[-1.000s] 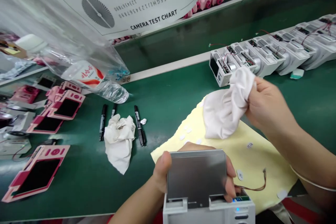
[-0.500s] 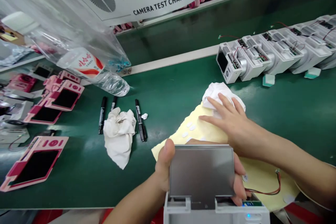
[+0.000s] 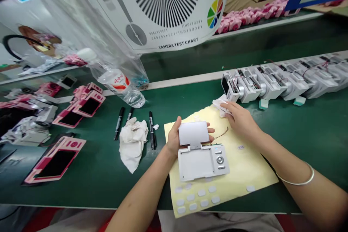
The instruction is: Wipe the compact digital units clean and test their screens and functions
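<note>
Panel [image 3: 193, 132]: sits beyond case [image 3: 197, 165], over sheet [image 3: 244, 166] | left hand [image 3: 174, 138]: holds panel from behind | right hand [image 3: 241, 119]: touches cloth [image 3: 220, 106], cannot tell if gripping | best: support by edges, spare flex [image 3: 195, 147]

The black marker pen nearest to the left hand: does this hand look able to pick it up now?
Probably not: the left hand is occupied supporting the pale rectangular screen panel, although nothing tall stands between that hand and the black marker pen.

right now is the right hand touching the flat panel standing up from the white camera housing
Apart: the head view shows yellow sheet between the right hand and the panel.
</note>
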The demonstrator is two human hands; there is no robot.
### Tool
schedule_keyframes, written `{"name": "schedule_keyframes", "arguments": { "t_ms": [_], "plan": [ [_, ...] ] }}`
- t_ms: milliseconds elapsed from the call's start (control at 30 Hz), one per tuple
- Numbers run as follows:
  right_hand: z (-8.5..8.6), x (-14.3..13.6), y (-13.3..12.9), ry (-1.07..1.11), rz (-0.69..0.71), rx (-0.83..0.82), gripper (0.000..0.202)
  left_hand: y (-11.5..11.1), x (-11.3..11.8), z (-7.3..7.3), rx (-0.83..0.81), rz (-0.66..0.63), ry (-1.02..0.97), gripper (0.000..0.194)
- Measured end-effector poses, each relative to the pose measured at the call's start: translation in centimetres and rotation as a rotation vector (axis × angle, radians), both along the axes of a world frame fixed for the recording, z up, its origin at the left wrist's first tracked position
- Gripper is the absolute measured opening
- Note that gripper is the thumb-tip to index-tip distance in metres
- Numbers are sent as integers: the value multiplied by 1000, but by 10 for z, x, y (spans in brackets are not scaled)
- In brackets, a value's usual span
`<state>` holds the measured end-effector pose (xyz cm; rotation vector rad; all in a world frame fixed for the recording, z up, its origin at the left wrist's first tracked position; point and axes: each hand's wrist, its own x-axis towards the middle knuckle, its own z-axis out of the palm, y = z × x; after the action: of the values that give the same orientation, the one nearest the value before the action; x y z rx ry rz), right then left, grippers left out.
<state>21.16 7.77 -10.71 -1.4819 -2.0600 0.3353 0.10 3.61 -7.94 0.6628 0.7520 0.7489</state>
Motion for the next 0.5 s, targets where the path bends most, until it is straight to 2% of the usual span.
{"name": "schedule_keyframes", "arguments": {
  "t_ms": [67, 133, 233, 300, 367, 433, 500],
  "plan": [
    [5, 5, 2, 59, -73, 46, 41, 5, -4, -1, 71, 94, 240, 76],
    [11, 8, 2, 209, -167, 69, 42, 10, -10, 1, 155, 240, 414, 65],
    [20, 7, -3, 441, -246, 90, 26, 21, -31, 11, 340, 578, 667, 52],
    [24, 5, -7, 510, -239, 99, 17, 33, -54, 22, 459, 874, 882, 64],
    [25, 3, -10, 576, -236, 54, 15, 48, -84, 34, 524, 1121, 1091, 89],
    [24, 2, -11, 664, -231, -36, 17, 66, -114, 42, 549, 1247, 1263, 105],
    [21, -1, -11, 778, -216, -128, 19, 83, -139, 46, 550, 1268, 1377, 112]
  ]
}}
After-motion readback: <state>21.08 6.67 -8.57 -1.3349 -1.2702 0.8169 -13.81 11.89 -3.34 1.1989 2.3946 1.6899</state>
